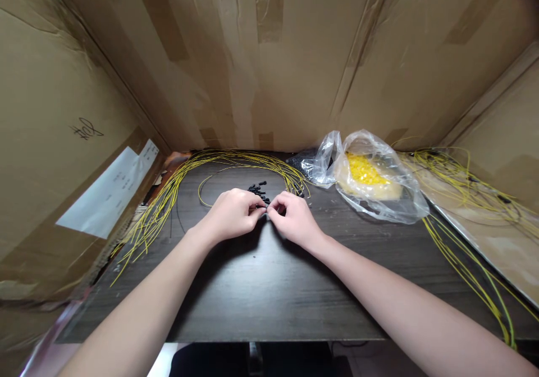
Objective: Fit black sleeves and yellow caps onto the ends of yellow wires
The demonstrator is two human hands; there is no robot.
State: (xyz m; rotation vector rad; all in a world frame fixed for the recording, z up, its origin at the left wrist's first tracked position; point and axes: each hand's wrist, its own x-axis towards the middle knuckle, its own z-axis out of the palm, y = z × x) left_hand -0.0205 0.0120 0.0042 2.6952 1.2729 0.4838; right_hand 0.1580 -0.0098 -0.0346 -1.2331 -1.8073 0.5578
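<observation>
My left hand (233, 214) and my right hand (295, 219) meet fingertip to fingertip just above the middle of the dark table. Thumb and forefinger are pinched on each. A thin yellow wire (199, 192) curves in a loop and runs behind my left hand, which seems to grip its end. Whatever the right fingertips hold is too small and covered to make out. Right behind the fingers lies a little pile of small black parts (257, 189). A bundle of long yellow wires (177, 173) arcs behind both hands, its right-hand ends close to my right knuckles.
Cardboard walls (295, 73) enclose the dark wood-grain table (261, 287). At back right, a clear plastic bag (404, 208) holds yellow pieces (364, 169); beside it lies a bag of black bits (309, 160). More yellow wires (455, 180) lie on cardboard at right.
</observation>
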